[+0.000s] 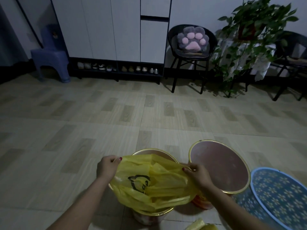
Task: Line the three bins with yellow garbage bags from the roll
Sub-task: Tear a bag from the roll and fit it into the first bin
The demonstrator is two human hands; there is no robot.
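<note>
Left hand (107, 166) and right hand (196, 175) each pinch the yellow bag (149, 185). It spreads over the gold-rimmed bin (166, 211).

I see both hands up on a yellow bag (149, 183) spread over the left gold-rimmed bin (150, 213). Left hand (108, 166) pinches the bag's left edge, right hand (197, 175) pinches the right edge; black cartoon print faces up. Second gold-rimmed bin (219, 165) just right of it, unlined. Blue floral bin (280, 196) further right, also unlined. Yellow bag roll (201, 225) on the tile floor (83, 122) at bottom edge. Background: white cabinet (116, 29), chair with paw cushion (192, 39), plant (249, 30), blue stool (49, 58).
</note>
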